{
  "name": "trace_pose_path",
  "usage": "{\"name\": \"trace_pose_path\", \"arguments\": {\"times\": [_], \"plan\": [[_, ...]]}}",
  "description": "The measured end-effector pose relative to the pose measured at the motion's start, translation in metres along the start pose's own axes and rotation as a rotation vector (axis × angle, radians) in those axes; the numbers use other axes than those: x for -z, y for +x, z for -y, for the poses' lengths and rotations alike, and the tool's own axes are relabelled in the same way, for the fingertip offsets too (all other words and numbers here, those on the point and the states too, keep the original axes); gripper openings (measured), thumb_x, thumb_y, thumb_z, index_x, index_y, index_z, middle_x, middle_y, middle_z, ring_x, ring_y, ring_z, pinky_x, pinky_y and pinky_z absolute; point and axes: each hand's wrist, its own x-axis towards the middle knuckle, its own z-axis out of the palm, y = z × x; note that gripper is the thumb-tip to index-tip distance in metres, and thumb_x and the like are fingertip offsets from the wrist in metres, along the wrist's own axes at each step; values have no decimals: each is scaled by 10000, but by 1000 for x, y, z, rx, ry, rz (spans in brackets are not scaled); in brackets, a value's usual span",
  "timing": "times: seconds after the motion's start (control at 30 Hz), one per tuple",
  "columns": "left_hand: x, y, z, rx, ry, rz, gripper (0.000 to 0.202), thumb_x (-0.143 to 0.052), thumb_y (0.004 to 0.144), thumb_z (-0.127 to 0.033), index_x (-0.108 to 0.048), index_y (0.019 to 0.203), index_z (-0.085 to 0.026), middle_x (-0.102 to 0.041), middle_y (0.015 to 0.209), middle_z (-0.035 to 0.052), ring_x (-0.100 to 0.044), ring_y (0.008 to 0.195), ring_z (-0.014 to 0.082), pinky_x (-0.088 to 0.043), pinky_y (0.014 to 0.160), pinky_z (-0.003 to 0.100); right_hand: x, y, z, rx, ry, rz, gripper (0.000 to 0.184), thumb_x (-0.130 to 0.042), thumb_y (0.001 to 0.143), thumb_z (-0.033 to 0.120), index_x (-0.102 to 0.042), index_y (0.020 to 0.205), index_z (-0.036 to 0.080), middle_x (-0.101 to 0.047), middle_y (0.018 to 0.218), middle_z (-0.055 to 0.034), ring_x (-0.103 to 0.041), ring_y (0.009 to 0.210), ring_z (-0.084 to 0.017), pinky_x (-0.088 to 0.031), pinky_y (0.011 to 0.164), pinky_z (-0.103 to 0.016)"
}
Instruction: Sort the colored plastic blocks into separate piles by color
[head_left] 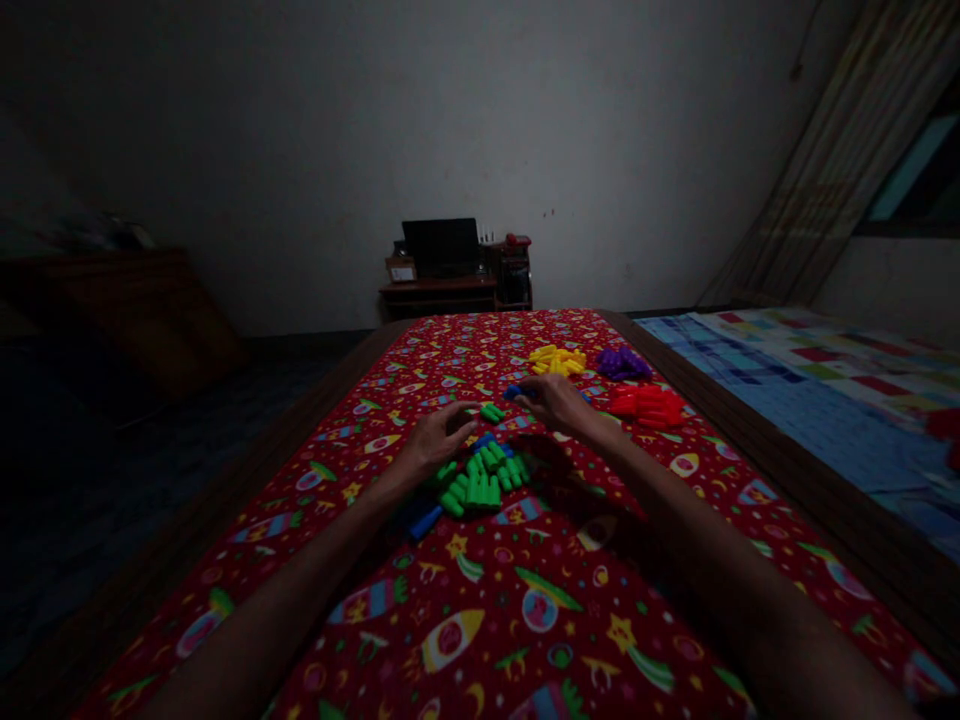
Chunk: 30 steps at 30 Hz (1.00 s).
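My right hand (pixel 559 402) pinches a small blue plastic piece (pixel 514 392) between thumb and fingertips. To its left my left hand (pixel 441 438) is held with thumb and fingers apart, holding nothing. A single green plastic piece (pixel 492 413) lies just beyond the left fingertips. Below the hands sits a loose heap of green rounded, finger-like pieces (pixel 481 488). A blue piece (pixel 426 523) sticks out at its lower left, and another blue piece (pixel 484 440) shows at its top. More blue is partly hidden behind my right hand.
Farther back are a yellow pile (pixel 556 360), a purple pile (pixel 622 364) and a red pile (pixel 648 406) of similar pieces. All lie on a red patterned cloth (pixel 450 640). A desk with a monitor (pixel 441 247) stands by the wall; a checkered bedcover (pixel 847 370) is at right.
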Motion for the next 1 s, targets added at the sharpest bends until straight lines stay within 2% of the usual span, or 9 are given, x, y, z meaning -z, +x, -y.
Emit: {"name": "trace_pose_path", "arguments": {"times": [0.1, 0.2, 0.3, 0.43, 0.57, 0.7, 0.83, 0.9, 1.0], "plan": [[-4, -4, 8, -27, 110, 92, 364, -572, 783, -386, -696, 1070, -199, -734, 1021, 79, -679, 910, 235, -541, 796, 346, 37, 2, -31, -153, -75, 83, 202, -586, 812, 258, -732, 774, 125, -590, 611, -10, -466, 565, -104, -275, 538, -227], [-11, -5, 18, -69, 171, 104, 316, -571, 779, -332, -716, 1037, -222, -730, 1066, 76, -668, 954, 236, -517, 859, 353, 56, -1, -58, -235, -79, 222, 172, -604, 764, 211, -751, 790, 126, -583, 574, 5, -485, 570, -105, -300, 530, -208], [-13, -4, 20, -11, 158, 99, 366, -610, 731, -334, -713, 1069, -235, -734, 1077, 63, -674, 956, 254, -525, 831, 350, 56, -5, -68, -326, -107, 312, 177, -582, 714, 104, -752, 760, 119, -600, 573, 6, -502, 559, -101, -318, 516, -197], [-7, -2, 14, 127, 99, 112, 419, -650, 660, -447, -739, 984, -197, -762, 946, 56, -698, 847, 273, -545, 728, 337, 43, -6, -64, -413, -163, 384, 195, -559, 693, 44, -740, 711, 114, -627, 587, -12, -528, 552, -110, -337, 506, -201], [2, 0, 10, 131, 74, 82, 417, -609, 687, -510, -741, 918, -188, -758, 837, 46, -694, 754, 251, -536, 657, 319, 41, -6, -57, -440, -283, 340, 216, -579, 716, 55, -754, 834, 102, -704, 765, -98, -606, 651, -157, -374, 549, -224], [6, 3, 5, 119, 93, -55, 443, -573, 710, -569, -728, 855, -179, -745, 814, 48, -677, 744, 233, -522, 647, 306, 49, -6, -50, -439, -430, 188, 228, -570, 798, 147, -739, 939, 87, -705, 931, -179, -639, 794, -218, -368, 594, -259], [4, 1, -7, 63, 112, -85, 420, -558, 742, -568, -711, 815, -183, -728, 767, 36, -656, 707, 207, -499, 637, 286, 49, -3, -25, -262, -272, 50, 312, -498, 902, 284, -727, 835, 82, -683, 777, -128, -590, 683, -166, -325, 581, -252], [2, -2, -15, 45, 107, -87, 401, -566, 753, -543, -710, 840, -179, -731, 781, 39, -654, 701, 201, -495, 634, 281, 41, -2, -5, -93, -47, 100, 371, -474, 926, 338, -717, 795, 90, -655, 692, -76, -539, 604, -122, -312, 568, -237], [0, -5, -24, 9, 91, -92, 361, -583, 767, -495, -711, 872, -174, -740, 831, 49, -660, 725, 198, -504, 666, 281, 27, -2, 19, 99, 210, 259, 278, -521, 893, 289, -724, 844, 105, -634, 649, -28, -491, 548, -89, -297, 551, -219]]}}
